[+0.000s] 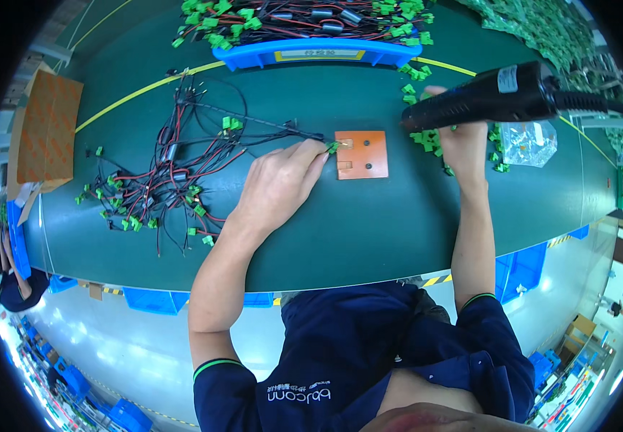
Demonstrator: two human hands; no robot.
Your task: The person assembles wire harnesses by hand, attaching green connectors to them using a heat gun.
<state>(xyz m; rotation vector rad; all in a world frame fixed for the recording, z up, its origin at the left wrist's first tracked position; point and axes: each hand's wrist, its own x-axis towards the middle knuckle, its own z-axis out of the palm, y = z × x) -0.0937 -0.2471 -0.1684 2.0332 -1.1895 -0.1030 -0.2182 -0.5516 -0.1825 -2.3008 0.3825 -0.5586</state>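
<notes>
My left hand [277,184] is closed in a pinch on a wire lead, right at the left edge of a small orange block [376,155]. A green connector [334,147] pokes out past its fingertips, against one of the block's notches. The block has two dark round spots and lies flat on the green table. My right hand [464,150] is wrapped around a black corded electric screwdriver [481,99], right of the block. Its narrow end points left, apart from the block; the exact tip is hard to make out.
A tangle of red and black wire leads [171,155] with green connectors spreads to the left. Behind stands a blue bin [319,54] full of similar leads. Loose green connectors [427,140] and a clear plastic bag [531,144] lie at right. A cardboard box [56,129] stands far left.
</notes>
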